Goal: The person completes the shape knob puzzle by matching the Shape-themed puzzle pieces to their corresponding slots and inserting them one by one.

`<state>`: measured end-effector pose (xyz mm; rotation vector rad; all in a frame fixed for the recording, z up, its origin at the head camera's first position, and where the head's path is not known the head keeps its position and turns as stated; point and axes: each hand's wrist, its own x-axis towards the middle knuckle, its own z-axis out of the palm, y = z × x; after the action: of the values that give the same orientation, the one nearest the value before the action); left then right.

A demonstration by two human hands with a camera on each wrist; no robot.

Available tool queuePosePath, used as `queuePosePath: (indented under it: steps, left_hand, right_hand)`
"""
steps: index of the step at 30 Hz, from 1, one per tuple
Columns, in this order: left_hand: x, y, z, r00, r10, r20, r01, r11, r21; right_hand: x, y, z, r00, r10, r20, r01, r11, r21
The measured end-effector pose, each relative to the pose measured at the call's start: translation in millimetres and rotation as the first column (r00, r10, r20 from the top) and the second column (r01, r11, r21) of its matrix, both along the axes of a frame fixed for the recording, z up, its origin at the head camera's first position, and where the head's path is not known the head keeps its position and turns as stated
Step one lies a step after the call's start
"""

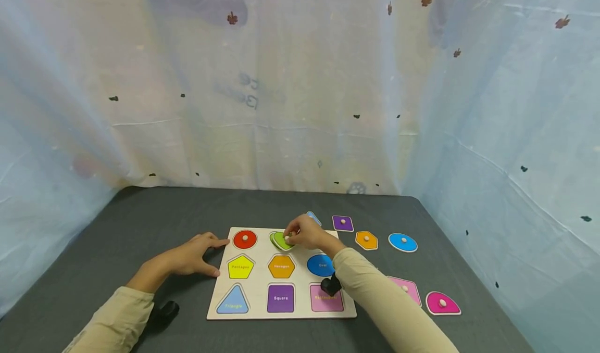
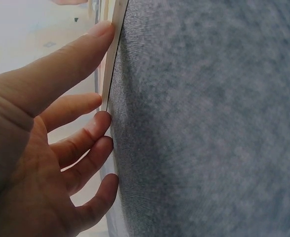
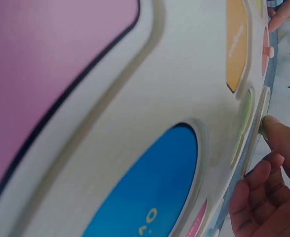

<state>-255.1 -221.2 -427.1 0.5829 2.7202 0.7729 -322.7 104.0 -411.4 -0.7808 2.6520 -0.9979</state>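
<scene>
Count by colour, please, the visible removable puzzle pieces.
Red: 1 circle
Green: 1 held piece
Blue: 2, oval, partly hidden light-blue piece
Pink: 2, half-circle, partly hidden light-pink piece
Purple: 1 square
Orange: 1 hexagon
Total: 8

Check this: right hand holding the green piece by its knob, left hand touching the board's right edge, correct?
No: the head view shows the left hand touching the board at its left edge, not right. The right hand holds the green piece by its knob.
</scene>
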Motion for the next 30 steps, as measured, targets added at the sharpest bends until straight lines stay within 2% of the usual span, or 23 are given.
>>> queuePosePath:
  steps: [30]
  left_hand:
    - [-1.3, 0, -1.8, 1.0, 0.002, -0.004, -0.002, 1.0, -0.005]
  right_hand:
    - [-5.3, -18, -4.7, 0.995, -0.09, 0.035, 0.088, 0.995, 0.052]
